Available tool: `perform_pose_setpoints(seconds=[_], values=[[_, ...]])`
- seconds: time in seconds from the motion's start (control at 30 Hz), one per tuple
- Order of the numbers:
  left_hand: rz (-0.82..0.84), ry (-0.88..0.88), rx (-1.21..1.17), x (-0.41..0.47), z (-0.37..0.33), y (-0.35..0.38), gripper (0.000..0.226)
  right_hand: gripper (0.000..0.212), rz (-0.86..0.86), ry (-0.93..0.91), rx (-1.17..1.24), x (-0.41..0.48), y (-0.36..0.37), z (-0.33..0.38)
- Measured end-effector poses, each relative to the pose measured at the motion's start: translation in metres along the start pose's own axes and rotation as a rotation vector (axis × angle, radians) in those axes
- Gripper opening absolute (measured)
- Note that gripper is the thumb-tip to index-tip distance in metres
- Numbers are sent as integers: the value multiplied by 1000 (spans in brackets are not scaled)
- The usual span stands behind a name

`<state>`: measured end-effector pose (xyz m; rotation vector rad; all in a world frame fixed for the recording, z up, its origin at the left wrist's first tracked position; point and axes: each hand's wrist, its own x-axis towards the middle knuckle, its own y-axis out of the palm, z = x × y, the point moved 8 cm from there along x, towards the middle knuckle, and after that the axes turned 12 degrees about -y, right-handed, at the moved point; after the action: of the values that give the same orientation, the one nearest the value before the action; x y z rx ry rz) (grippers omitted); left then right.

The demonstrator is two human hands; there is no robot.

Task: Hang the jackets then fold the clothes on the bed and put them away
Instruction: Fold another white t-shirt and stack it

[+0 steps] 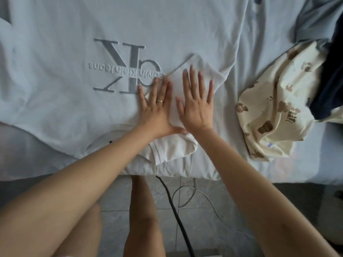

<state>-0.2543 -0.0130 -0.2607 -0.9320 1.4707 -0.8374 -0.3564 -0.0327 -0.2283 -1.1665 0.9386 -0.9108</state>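
Observation:
A white T-shirt with a large grey logo lies spread flat on the bed, its neck opening toward me. One sleeve is folded inward over the shirt's right side. My left hand and my right hand both press flat on that folded sleeve, fingers straight and spread, side by side. A ring sits on my left hand. Neither hand grips anything.
A cream garment with brown bear prints lies crumpled at the right, a dark navy cloth on top of it. The bed's pale blue sheet is wrinkled. Below the bed edge, black and white cables run across the tiled floor by my legs.

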Motion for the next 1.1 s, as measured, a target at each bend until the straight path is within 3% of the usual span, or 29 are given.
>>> perform_pose_setpoints(seconds=[0.07,0.17,0.23,0.37,0.47,0.6,0.7,0.87,1.03,1.1], values=[[-10,46,-12,0,-2,-3,120,62,76,-38,35,-33,16,14],[17,141,34,-1,5,-6,136,61,169,182,91,-79,35,-8],[51,184,61,0,11,-8,135,64,182,335,68,-94,34,-16],[57,210,-133,-8,39,-30,96,66,70,434,61,-92,10,18],[-97,55,-414,-19,100,-58,70,61,-56,377,152,-81,-3,58],[-407,-445,-708,-50,247,-97,69,60,-122,316,312,-42,-3,133],[-458,-705,-815,-71,348,-107,66,60,-75,239,457,-3,2,197],[-385,-732,-1010,-56,439,-109,53,64,124,112,662,57,18,302],[-320,-757,-1059,-34,445,-107,35,70,402,62,453,78,41,344],[-306,-720,-951,-30,437,-113,23,67,437,83,547,84,46,337]])
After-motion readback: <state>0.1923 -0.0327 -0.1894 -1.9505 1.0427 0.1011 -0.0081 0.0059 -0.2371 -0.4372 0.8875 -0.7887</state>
